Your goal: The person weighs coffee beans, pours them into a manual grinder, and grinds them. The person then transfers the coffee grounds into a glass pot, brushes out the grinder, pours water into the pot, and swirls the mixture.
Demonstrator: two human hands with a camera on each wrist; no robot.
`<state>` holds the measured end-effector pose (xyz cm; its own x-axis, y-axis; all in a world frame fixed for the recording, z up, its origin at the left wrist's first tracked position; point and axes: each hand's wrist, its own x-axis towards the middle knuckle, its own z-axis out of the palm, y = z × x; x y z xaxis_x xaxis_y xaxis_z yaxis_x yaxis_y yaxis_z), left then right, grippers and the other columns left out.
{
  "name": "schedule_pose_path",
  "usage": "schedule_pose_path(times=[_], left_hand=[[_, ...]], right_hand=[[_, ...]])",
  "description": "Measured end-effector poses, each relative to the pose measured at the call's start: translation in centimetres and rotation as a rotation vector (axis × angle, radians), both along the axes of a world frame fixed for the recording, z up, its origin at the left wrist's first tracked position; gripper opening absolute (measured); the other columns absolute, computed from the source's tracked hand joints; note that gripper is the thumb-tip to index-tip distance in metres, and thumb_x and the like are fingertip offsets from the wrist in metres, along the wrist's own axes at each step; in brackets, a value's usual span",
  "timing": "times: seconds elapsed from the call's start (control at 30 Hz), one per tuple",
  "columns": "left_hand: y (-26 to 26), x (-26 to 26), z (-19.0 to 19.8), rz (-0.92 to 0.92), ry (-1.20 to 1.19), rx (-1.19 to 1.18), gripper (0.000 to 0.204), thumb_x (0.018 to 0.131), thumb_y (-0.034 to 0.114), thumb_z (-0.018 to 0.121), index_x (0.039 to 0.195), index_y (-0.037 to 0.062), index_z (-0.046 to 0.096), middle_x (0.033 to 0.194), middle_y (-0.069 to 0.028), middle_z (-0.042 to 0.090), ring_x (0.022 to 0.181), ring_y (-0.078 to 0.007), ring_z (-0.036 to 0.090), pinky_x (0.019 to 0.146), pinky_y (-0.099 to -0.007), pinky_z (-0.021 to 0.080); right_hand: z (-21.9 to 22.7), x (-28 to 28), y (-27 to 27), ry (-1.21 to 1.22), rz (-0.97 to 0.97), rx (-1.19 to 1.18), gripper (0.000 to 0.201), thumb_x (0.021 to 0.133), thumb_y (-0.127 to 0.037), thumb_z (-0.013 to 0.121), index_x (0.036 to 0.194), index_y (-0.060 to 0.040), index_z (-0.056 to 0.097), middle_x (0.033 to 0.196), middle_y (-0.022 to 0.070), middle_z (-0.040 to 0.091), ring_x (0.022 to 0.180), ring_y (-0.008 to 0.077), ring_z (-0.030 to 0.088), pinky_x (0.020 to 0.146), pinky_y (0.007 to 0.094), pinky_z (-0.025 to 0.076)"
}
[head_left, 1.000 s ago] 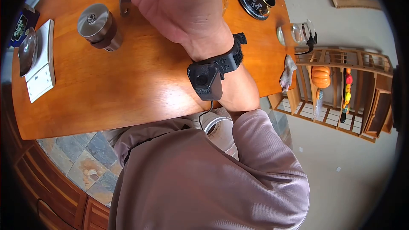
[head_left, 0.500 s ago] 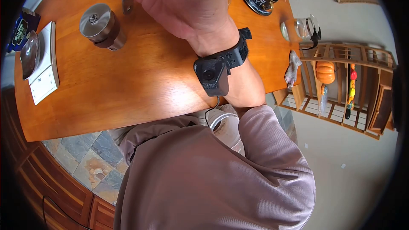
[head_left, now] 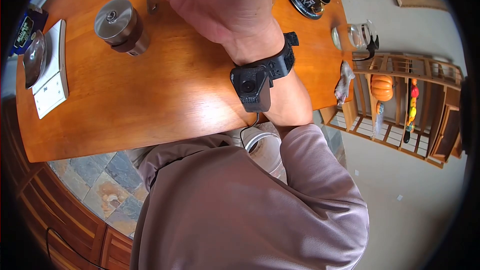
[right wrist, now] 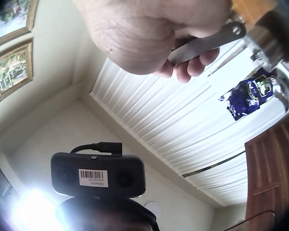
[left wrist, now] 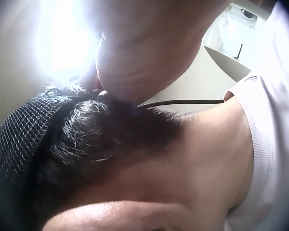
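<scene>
My right hand (head_left: 225, 5) curls its fingers around a flat metal crank handle (right wrist: 209, 43), whose end with a small hole sticks out past the hand. To the left of that hand, apart from the handle, a steel coffee grinder (head_left: 120, 25) with a brown band stands upright on the table, a small bare shaft on its lid. In the left wrist view, my left hand (left wrist: 149, 57) is up beside the head, right at the hair (left wrist: 86, 130) behind the neck; its fingertips are mostly hidden, and I cannot tell whether they hold anything.
On the wooden table (head_left: 150, 100), a shiny dish (head_left: 34, 60) sits on a white flat device (head_left: 52, 90) at the left, near a dark blue bag (head_left: 30, 27). A black cup on a saucer (head_left: 300, 0), a glass carafe (head_left: 350, 37) and a grey cloth (head_left: 344, 82) are at the right.
The head view has shifted a little, so the table and its things sit slightly farther right in it. My right hand keeps its grip on the crank handle.
</scene>
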<state>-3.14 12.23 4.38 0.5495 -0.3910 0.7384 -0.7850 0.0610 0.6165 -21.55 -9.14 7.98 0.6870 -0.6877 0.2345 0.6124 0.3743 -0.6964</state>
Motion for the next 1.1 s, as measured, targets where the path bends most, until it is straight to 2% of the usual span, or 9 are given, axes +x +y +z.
schedule_pose_path(times=[0.07,0.13,0.27,0.33,0.47,0.53,0.63,0.97,1.1], left_hand=[[0.5,0.0,0.0,0.025,-0.01,0.005,0.023,0.096,0.012,0.064,0.116,-0.0004,0.064,0.105,-0.0092,0.069,0.089,-0.0167,0.064,0.072,-0.0267,0.051],[0.6,0.0,0.0,0.039,-0.021,0.005,0.023,0.096,0.012,0.064,0.116,-0.0004,0.064,0.105,-0.0092,0.069,0.089,-0.0167,0.064,0.072,-0.0268,0.051],[0.4,-1.3,-1.1,0.056,0.026,-0.018,0.023,0.096,0.012,0.064,0.116,-0.0004,0.064,0.105,-0.0093,0.069,0.089,-0.0169,0.064,0.072,-0.027,0.051],[0.3,-2.0,-1.5,0.068,0.049,-0.027,0.023,0.096,0.013,0.065,0.116,-0.0005,0.064,0.105,-0.0094,0.069,0.089,-0.017,0.064,0.072,-0.027,0.051],[0.8,-3.6,-2.4,0.087,0.089,-0.016,0.024,0.096,0.013,0.065,0.116,-0.0005,0.064,0.105,-0.0095,0.069,0.09,-0.0172,0.064,0.072,-0.0272,0.051],[0.7,-4.0,-2.3,0.091,0.088,-0.014,0.024,0.096,0.013,0.065,0.116,-0.0005,0.064,0.105,-0.0095,0.069,0.09,-0.0172,0.064,0.072,-0.0273,0.051],[0.8,-3.7,-2.4,0.101,0.065,-0.021,0.024,0.096,0.013,0.065,0.115,-0.0005,0.064,0.104,-0.0096,0.069,0.09,-0.0174,0.064,0.072,-0.0274,0.051],[1.6,-3.9,-2.7,0.169,0.023,-0.028,0.024,0.096,0.014,0.065,0.115,-0.0006,0.064,0.104,-0.0098,0.069,0.09,-0.0178,0.064,0.072,-0.0279,0.051],[1.5,-4.8,-3.4,0.192,0.045,-0.037,0.024,0.096,0.014,0.065,0.115,-0.0006,0.064,0.104,-0.0099,0.069,0.09,-0.0179,0.064,0.072,-0.028,0.051]], right_hand=[[0.2,0.1,0.2,-0.064,0.043,0.004,0.013,0.105,-0.02,0.056,0.1,-0.0072,0.058,0.088,0.0031,0.061,0.08,0.0086,0.056,0.072,0.0205,0.048],[1.3,0.2,0.6,0.111,-0.048,0.021,0.014,0.105,-0.02,0.056,0.1,-0.0077,0.059,0.087,0.0022,0.061,0.08,0.0081,0.055,0.072,0.0197,0.047],[0.6,0.3,0.4,0.145,-0.056,-0.01,0.015,0.105,-0.021,0.056,0.099,-0.0075,0.06,0.087,0.0018,0.061,0.079,0.0078,0.055,0.071,0.0194,0.046],[-0.8,0.3,-0.2,-0.071,-0.004,-0.183,0.016,0.105,-0.021,0.056,0.099,-0.0068,0.06,0.087,0.0018,0.061,0.078,0.0077,0.054,0.071,0.0195,0.045],[-1.1,0.9,-1.3,0.015,0.068,-0.172,0.018,0.105,-0.022,0.056,0.097,-0.0067,0.06,0.084,0.0014,0.061,0.077,0.0072,0.054,0.07,0.0192,0.044],[0.4,0.7,0.3,0.092,-0.019,-0.064,0.021,0.105,-0.024,0.055,0.094,-0.007,0.06,0.082,0.0007,0.06,0.075,0.0068,0.054,0.069,0.0186,0.043],[0.3,0.1,0.7,0.066,-0.029,-0.187,0.023,0.105,-0.024,0.055,0.091,-0.0074,0.06,0.081,0.0004,0.059,0.074,0.0069,0.053,0.069,0.0185,0.043],[-1.8,1.8,-0.8,0.009,0.053,-0.126,0.021,0.105,-0.024,0.055,0.092,-0.0077,0.059,0.077,-0.0002,0.058,0.07,0.0062,0.053,0.064,0.019,0.045],[0.1,0.2,-0.2,0.077,0.129,-0.075,0.02,0.104,-0.023,0.055,0.092,-0.0078,0.058,0.076,0.0001,0.058,0.067,0.0057,0.053,0.061,0.0187,0.045]])
